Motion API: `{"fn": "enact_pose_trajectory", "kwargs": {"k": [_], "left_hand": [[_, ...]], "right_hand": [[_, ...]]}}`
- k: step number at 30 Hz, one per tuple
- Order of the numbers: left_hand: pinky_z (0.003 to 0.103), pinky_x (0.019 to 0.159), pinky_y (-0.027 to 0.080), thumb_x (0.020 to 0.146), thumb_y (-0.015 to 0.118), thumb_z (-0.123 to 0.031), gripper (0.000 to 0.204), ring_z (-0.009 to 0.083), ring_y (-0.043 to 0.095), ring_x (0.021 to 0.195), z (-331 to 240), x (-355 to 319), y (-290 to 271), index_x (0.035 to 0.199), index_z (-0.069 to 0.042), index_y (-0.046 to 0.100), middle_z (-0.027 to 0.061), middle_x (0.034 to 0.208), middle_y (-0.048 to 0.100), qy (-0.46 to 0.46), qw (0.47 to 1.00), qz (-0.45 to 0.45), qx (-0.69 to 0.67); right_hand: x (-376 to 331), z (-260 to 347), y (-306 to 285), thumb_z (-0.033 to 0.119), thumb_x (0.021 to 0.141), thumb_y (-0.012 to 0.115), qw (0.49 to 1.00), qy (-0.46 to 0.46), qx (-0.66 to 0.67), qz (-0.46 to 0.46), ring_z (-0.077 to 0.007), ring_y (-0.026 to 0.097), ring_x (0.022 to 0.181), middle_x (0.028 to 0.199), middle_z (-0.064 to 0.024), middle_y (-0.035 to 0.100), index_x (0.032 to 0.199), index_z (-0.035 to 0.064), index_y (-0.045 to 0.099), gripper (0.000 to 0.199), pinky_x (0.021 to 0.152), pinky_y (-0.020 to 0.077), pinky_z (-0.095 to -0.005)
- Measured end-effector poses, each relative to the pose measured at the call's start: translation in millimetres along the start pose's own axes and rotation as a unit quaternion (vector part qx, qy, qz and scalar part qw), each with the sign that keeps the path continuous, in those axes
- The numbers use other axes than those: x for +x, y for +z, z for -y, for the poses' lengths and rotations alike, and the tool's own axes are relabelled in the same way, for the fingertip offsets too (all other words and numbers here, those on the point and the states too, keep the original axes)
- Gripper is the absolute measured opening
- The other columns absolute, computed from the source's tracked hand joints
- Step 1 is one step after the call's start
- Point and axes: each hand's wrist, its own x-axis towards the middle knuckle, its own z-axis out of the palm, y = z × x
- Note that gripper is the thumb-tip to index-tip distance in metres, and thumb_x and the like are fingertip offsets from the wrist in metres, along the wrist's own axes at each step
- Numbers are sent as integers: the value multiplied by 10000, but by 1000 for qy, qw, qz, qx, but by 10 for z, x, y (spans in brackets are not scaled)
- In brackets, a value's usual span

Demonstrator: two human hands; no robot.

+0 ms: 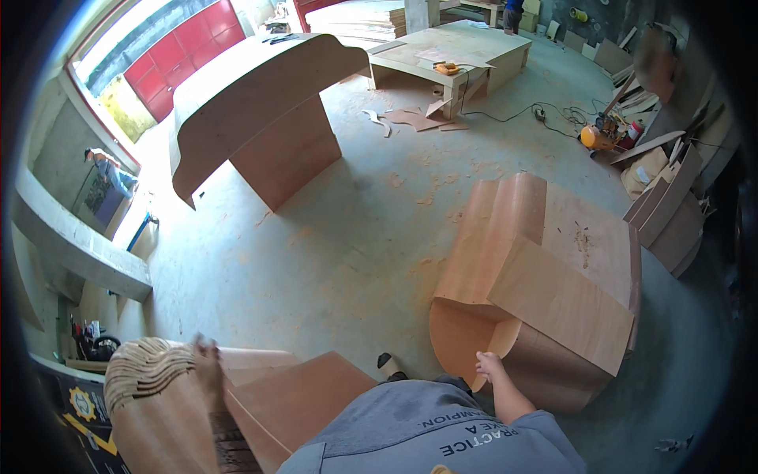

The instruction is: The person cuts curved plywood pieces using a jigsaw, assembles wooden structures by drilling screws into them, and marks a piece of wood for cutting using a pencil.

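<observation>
My left hand (208,370) is raised beside a stack of wavy-edged plywood pieces (150,367) at the lower left. It is smeared by motion, so its fingers do not show clearly. A flat brown plywood panel (308,395) lies to the right of that forearm. My right hand (490,367) has its fingers curled closed in front of the open end of a curved plywood cabinet body (557,371). Whatever the fingers hold, perhaps the cabinet's edge, I cannot make out. A flat plywood sheet (564,304) rests on top of the cabinet body.
A large curved plywood counter (268,118) stands ahead at the left. Behind it, a low worktable (474,51) carries an orange power tool (446,69). Cables, offcuts (414,118) and sawdust lie on the floor. A person (110,170) is at far left, another (513,16) at the back.
</observation>
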Motion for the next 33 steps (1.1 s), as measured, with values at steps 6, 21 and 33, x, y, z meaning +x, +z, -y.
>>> {"fn": "enact_pose_trajectory", "kwargs": {"k": [6,21,33], "left_hand": [[401,966,578,964,748,-254,433,315,754,1108,1660,-989,1831,1287,31,707,225,1214,761,-36,880,426,208],[366,771,591,1004,704,-269,457,235,737,875,1363,1480,2903,1361,10,650,148,1003,764,-107,938,316,92],[358,670,592,1012,646,-203,342,257,737,826,615,2200,3933,1237,53,669,147,915,730,-246,888,360,147]], "right_hand": [[-231,-294,285,449,1060,630,999,-4,2,-39,-211,702,810,1030,-126,756,1313,32,670,489,689,548,-385],[596,1587,1100,398,1004,713,996,-46,-59,-46,-182,718,696,843,-68,771,1073,38,792,375,625,559,-376],[2555,4312,1389,397,1012,701,989,-85,-110,-50,-203,725,851,1009,-108,767,1140,56,754,368,729,576,-390]]}}
